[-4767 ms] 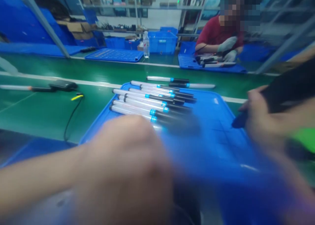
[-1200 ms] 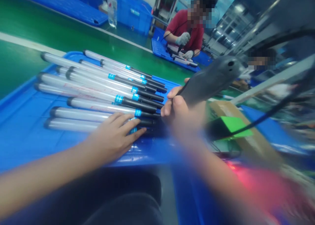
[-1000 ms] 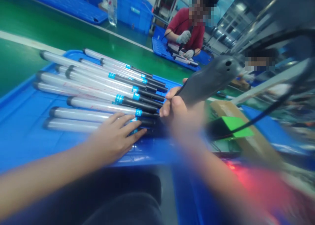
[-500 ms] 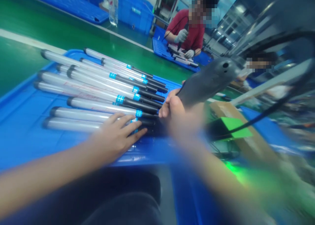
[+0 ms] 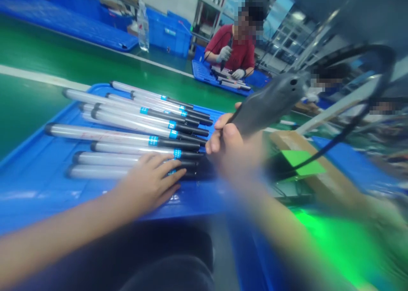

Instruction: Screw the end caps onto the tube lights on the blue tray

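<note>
"What's nearest?"

"The left hand (image 5: 149,180), fingers spread, lying over the lowest white tubes (image 5: 127,159) on a blue tray (image 5: 28,193); their blue-banded ends are partly hidden beneath it."

"And the right hand (image 5: 228,144)?"

"Blurred, but closed around a dark grey handle (image 5: 267,104); the fist hides its lower end."

"Farther off?"

"A person in a red shirt (image 5: 232,49), gloved, at another blue tray (image 5: 207,76); what they hold is too small to tell."
</note>
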A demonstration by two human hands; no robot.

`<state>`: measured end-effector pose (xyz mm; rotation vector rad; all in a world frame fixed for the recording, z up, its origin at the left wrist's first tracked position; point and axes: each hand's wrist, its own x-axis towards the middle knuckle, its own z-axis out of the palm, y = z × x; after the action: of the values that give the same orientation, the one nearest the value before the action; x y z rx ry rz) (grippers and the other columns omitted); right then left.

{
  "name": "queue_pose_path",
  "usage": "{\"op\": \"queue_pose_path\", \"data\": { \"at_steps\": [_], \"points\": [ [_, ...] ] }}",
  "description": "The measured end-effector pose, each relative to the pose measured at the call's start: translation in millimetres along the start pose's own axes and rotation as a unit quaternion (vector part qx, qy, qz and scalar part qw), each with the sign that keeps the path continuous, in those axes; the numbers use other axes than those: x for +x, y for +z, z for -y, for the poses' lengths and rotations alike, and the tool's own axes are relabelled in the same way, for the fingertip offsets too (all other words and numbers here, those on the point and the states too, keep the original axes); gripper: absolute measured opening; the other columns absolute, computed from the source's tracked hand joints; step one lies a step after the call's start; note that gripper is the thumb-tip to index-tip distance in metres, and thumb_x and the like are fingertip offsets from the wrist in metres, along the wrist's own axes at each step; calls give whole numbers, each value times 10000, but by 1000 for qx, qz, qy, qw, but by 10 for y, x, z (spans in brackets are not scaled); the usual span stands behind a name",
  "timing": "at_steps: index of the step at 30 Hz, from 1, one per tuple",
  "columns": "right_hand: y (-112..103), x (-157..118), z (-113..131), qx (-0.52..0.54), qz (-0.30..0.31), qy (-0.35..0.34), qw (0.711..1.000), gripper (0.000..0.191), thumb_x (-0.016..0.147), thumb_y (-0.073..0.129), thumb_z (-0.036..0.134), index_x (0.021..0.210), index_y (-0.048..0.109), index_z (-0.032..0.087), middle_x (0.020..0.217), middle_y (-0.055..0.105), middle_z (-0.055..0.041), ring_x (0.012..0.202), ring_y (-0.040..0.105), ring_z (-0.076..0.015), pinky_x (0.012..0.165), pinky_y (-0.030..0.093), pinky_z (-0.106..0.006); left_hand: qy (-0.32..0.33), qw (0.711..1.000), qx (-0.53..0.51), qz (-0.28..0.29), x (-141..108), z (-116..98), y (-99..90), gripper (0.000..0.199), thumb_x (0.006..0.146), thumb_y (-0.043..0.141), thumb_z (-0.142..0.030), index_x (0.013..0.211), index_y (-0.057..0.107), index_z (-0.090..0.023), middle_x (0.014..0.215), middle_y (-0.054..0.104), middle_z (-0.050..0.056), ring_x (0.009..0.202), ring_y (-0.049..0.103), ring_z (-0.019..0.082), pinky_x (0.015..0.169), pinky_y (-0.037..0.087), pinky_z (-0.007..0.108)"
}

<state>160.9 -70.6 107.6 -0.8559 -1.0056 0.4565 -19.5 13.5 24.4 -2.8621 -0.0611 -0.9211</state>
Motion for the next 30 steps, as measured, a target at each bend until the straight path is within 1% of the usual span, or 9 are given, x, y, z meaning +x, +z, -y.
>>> {"op": "queue_pose_path", "data": {
  "at_steps": [4, 6, 8, 12, 15, 18, 21, 26, 30],
  "points": [
    [59, -91, 71, 25, 59, 39, 997, 50, 906, 664, 222, 869, 630, 225, 656, 587, 63, 502, 557, -65, 529, 503, -222, -36, 998, -57, -1, 173, -57, -9, 252, 1065, 566, -346, 985, 749, -191, 938, 697, 60, 903, 549, 253, 799, 413, 402],
    [40, -111, 71, 40, 59, 27, 997, 59, 904, 679, 209, 860, 642, 221, 678, 598, 60, 502, 558, -61, 533, 503, -222, -39, 995, -87, 10, 187, -91, 3, 275, 1078, 537, -293, 898, 721, -196, 858, 651, 38, 832, 517, 224, 758, 380, 379],
    [-13, -102, 50, 45, 50, 13, 998, 99, 899, 730, 281, 867, 658, 221, 700, 607, 60, 474, 545, -57, 489, 487, -216, -33, 995, -95, 15, 148, -116, 13, 290, 1082, 510, -244, 873, 704, -190, 848, 637, 36, 824, 510, 213, 759, 372, 374],
    [-117, -88, -17, 42, 4, 0, 999, 329, 826, 823, 498, 875, 643, 227, 756, 634, 55, 433, 525, -54, 415, 456, -210, -54, 995, -85, 15, 116, -147, 23, 234, 1092, 533, -322, 1093, 710, -167, 983, 678, 60, 907, 551, 216, 814, 401, 375],
    [-135, -124, -43, 26, 22, 7, 999, 208, 877, 783, 401, 911, 664, 235, 720, 610, 59, 461, 534, -59, 455, 481, -210, -76, 991, -103, 43, 224, -153, 49, 285, 1063, 598, -430, 1135, 699, -174, 999, 674, 59, 919, 567, 228, 802, 422, 376],
    [-165, -125, -12, 9, 54, 2, 999, 172, 905, 755, 390, 935, 679, 239, 682, 592, 55, 471, 540, -74, 455, 477, -214, -64, 993, -70, 70, 279, -105, 66, 230, 1040, 634, -393, 1090, 705, -181, 996, 666, 67, 924, 573, 250, 793, 446, 393],
    [-265, -65, 31, 4, 20, -27, 999, 288, 867, 786, 482, 917, 635, 242, 730, 634, 49, 470, 550, -79, 448, 483, -222, -62, 994, -10, 88, 153, -9, 30, 296, 1020, 655, -394, 1194, 684, -157, 1151, 662, 130, 1021, 590, 297, 855, 501, 443],
    [-441, -27, -52, -7, -31, -35, 999, 281, 827, 804, 306, 977, 572, 253, 857, 693, 56, 503, 581, -62, 473, 502, -198, -50, 992, 7, 119, -103, 95, -91, 278, 1044, 593, -406, 1146, 716, -179, 1344, 609, 188, 1157, 582, 355, 918, 547, 521],
    [-461, -66, -147, -27, -28, -42, 998, 232, 860, 768, 266, 1008, 591, 244, 873, 710, 48, 510, 586, -53, 473, 492, -181, -47, 986, -3, 157, -69, 119, -170, 281, 1009, 647, -440, 1120, 754, -205, 1395, 597, 187, 1194, 578, 374, 958, 552, 567]
  ]
}}
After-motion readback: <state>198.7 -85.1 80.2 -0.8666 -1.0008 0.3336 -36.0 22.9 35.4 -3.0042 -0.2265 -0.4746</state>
